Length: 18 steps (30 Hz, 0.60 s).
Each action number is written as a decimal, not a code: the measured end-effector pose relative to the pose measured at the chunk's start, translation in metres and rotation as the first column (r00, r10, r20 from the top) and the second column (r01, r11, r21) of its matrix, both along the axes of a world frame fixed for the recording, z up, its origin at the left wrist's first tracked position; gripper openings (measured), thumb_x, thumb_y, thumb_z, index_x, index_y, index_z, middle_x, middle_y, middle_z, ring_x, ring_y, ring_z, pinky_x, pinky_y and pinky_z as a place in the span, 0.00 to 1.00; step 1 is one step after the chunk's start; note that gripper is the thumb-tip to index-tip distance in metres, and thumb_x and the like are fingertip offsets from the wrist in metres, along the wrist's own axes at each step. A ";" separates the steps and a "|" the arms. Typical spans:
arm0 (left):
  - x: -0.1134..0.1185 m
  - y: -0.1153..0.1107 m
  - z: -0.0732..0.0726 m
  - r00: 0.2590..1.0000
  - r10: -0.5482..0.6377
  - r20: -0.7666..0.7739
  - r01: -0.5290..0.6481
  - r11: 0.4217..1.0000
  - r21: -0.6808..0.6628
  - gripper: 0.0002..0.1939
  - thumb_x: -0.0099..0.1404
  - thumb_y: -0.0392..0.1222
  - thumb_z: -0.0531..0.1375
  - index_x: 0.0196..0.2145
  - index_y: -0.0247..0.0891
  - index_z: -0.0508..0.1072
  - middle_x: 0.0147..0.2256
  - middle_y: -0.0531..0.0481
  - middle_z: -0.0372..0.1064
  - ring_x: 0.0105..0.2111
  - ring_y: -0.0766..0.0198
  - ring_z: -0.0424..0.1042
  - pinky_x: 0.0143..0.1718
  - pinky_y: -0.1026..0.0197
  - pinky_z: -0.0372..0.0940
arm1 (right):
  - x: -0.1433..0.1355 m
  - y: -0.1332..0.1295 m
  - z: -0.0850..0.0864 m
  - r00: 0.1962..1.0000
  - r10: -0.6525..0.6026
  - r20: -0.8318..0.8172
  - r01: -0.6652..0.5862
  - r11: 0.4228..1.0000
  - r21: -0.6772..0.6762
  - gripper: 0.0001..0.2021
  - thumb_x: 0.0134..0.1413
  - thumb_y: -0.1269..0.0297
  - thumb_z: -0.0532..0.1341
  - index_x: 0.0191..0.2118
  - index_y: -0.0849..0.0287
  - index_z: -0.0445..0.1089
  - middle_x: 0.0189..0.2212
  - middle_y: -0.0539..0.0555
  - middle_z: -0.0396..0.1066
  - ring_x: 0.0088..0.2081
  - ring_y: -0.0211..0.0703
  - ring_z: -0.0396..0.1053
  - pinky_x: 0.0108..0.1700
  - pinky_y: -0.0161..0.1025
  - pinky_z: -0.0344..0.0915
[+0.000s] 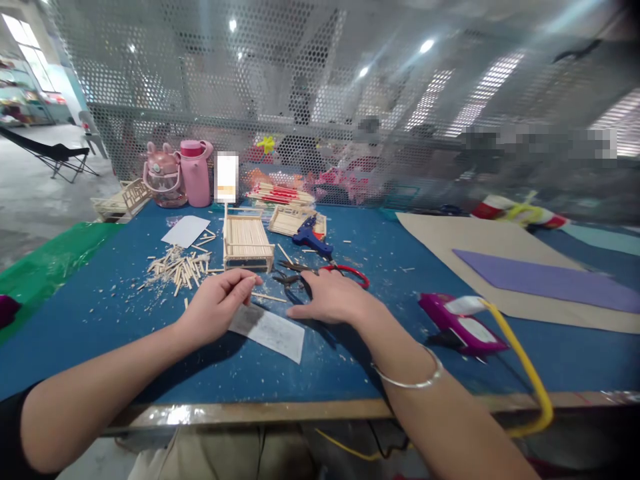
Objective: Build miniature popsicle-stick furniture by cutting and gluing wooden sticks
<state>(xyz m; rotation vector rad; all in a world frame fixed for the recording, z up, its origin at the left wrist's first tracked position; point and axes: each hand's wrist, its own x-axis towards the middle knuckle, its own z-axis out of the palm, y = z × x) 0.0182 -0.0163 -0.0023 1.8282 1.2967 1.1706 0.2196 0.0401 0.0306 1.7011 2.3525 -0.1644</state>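
Note:
My left hand [217, 303] is closed in a pinch, thumb against forefinger; whatever small thing is between them I cannot make out. Below it lies a grey-and-white paper strip [275, 335], and a thin wooden stick [270, 297] rests just beyond. My right hand [333, 297] hovers palm down with thumb and fingers apart, over dark-jawed pliers [287, 280]. Red-handled scissors [363, 273] lie right behind that hand. A small bed-like frame of wooden sticks [247, 241] stands upright beyond my hands, beside a blue glue gun [313, 237].
Short cut sticks [180, 268] are heaped at the left near a white paper [186, 231]. Pink bottles [197, 177] stand at the back. A purple device [460, 323] with a yellow cable lies right, before purple foam sheet [545, 280]. Perforated metal screen [280, 80] bounds the table.

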 end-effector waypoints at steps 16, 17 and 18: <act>0.001 -0.002 -0.001 0.989 -0.068 -0.128 0.067 0.998 -0.010 0.15 0.66 0.46 0.48 0.32 0.37 0.72 0.23 0.53 0.67 0.25 0.65 0.65 0.30 0.63 0.60 | 0.039 0.040 0.006 0.994 -0.084 0.069 0.082 0.996 0.037 0.10 0.49 0.64 0.57 0.36 0.57 0.74 0.35 0.56 0.74 0.36 0.45 0.70 0.29 0.35 0.55; 0.001 -0.002 -0.001 0.989 -0.072 -0.128 0.071 0.997 -0.008 0.15 0.66 0.46 0.49 0.32 0.38 0.72 0.23 0.53 0.67 0.25 0.65 0.65 0.30 0.63 0.60 | 0.037 0.039 0.006 0.996 -0.071 0.053 0.069 0.997 0.039 0.11 0.51 0.60 0.56 0.35 0.57 0.74 0.35 0.56 0.75 0.35 0.44 0.70 0.29 0.35 0.56; 0.001 -0.002 -0.001 0.988 -0.081 -0.131 0.080 0.997 -0.010 0.15 0.66 0.45 0.49 0.31 0.38 0.72 0.22 0.53 0.67 0.25 0.65 0.65 0.29 0.63 0.60 | 0.035 0.039 0.005 0.998 -0.056 0.042 0.055 0.998 0.030 0.13 0.53 0.57 0.55 0.35 0.57 0.74 0.34 0.55 0.75 0.34 0.43 0.70 0.29 0.35 0.56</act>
